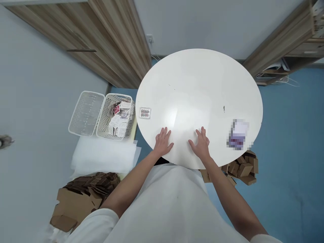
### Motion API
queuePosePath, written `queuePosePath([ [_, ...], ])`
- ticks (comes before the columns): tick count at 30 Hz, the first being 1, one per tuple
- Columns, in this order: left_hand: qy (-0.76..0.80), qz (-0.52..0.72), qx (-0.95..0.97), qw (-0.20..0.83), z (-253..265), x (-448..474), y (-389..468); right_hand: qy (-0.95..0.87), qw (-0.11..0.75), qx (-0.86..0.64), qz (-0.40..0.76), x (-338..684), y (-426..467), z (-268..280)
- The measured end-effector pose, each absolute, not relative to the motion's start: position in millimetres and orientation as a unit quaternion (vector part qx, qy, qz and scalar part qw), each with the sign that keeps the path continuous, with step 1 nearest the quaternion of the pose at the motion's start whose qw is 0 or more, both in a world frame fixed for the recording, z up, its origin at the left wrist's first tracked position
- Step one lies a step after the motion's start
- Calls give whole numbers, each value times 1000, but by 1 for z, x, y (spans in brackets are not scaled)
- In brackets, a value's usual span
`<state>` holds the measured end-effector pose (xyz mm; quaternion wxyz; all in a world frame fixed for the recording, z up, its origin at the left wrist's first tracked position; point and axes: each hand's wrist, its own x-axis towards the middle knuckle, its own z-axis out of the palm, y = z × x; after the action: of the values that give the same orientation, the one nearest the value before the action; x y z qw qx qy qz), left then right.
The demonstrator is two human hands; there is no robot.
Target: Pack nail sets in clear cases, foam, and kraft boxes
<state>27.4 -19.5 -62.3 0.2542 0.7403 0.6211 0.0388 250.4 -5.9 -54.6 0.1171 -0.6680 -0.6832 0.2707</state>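
My left hand [163,142] rests on the near edge of a round white table [197,77], its fingers spread and holding nothing. Across from it, my right hand [200,143] is held at the same edge with thumb and fingers apart, also holding nothing; whether it touches the surface I cannot tell. A small clear pack [145,113] with rows of little coloured pieces lies at the table's left rim, nearest my left hand. To the right of my right hand lies a purple and white item [238,134], blurred into blocks so its kind is hidden.
Left of the table stands a white lidded basket [129,116], lid folded open, with packets and papers inside. Below it are white translucent sheets [106,153] and flattened cardboard boxes [76,206]. Small cardboard boxes [244,168] sit low at the right. A wooden cabinet [113,40] stands behind.
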Motion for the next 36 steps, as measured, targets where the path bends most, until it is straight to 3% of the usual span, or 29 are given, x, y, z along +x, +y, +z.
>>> queuePosePath([
  [5, 730, 139, 609, 279, -68, -38, -7, -675, 146, -650, 316, 203, 25, -49],
  [11, 757, 282, 429, 404, -80, -114, 31, -555, 162, -519, 630, 112, 70, -37],
  [15, 727, 330, 375, 471, -85, -133, 56, -426, 213, -522, 708, 60, 89, -39],
  [21, 716, 306, 393, 490, -78, -134, 69, -342, 256, -524, 737, 25, 93, -51],
  [27, 706, 325, 385, 497, -73, -128, 62, -418, 253, -490, 722, 26, 89, -32],
  [36, 601, 377, 471, 525, -60, -41, 59, -432, 307, -572, 626, 127, 54, -16],
])
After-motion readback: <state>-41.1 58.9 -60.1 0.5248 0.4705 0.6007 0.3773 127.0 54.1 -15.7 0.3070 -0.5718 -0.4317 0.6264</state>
